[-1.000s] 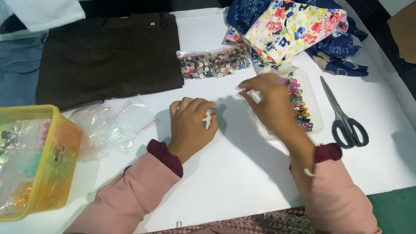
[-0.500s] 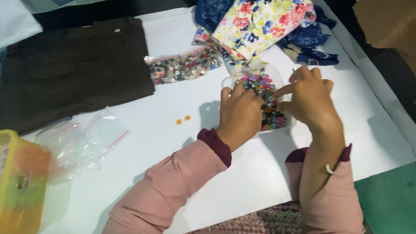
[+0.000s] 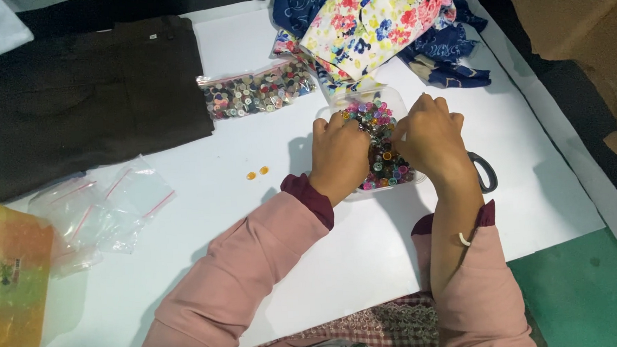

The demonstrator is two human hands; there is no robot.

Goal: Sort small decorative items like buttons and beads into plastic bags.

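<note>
A clear shallow container (image 3: 397, 98) full of small colourful buttons (image 3: 383, 152) sits on the white table sheet (image 3: 254, 218). My left hand (image 3: 339, 154) rests on its left side with the fingers curled down among the buttons. My right hand (image 3: 430, 137) is over its right side, fingertips bent into the buttons. Whether either hand holds a button is hidden by the knuckles. Two small orange buttons (image 3: 257, 173) lie loose on the sheet to the left of my left hand.
A clear bag of mixed buttons (image 3: 258, 91) lies behind the container, beside floral and blue fabric (image 3: 374, 22). A dark brown garment (image 3: 86, 93) is at far left. Empty zip bags (image 3: 103, 209) and a yellow plastic box (image 3: 8, 281) are near left. Scissors (image 3: 486, 172) poke out under my right wrist. Cardboard (image 3: 582, 18) stands at right.
Both hands moved from the bare sheet onto the button container and now dip into it. Two orange buttons lie where the hands were. The view has shifted right.
</note>
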